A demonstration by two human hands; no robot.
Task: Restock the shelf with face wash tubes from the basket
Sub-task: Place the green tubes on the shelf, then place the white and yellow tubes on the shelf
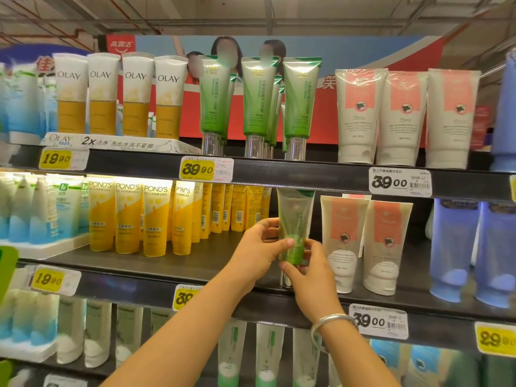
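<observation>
supermarket aisle, dark metal shelves packed with face wash under a warehouse ceiling. the middle shelf (212, 263) has a bare gap between the yellow pond's tubes (156, 219) on the left and the pink-and-white tubes (363, 241) on the right. that's where the green tube (294, 219) is, standing cap-down near the front edge, both hands on it. left hand (259, 247) has its grip curled round the tube's left side, thumb across the front; right hand (310, 269) pinches the lower part by the silver cap. looks like only this one green tube is in that slot, so plenty left to fill. the basket isn't in view, so no telling how many remain.
</observation>
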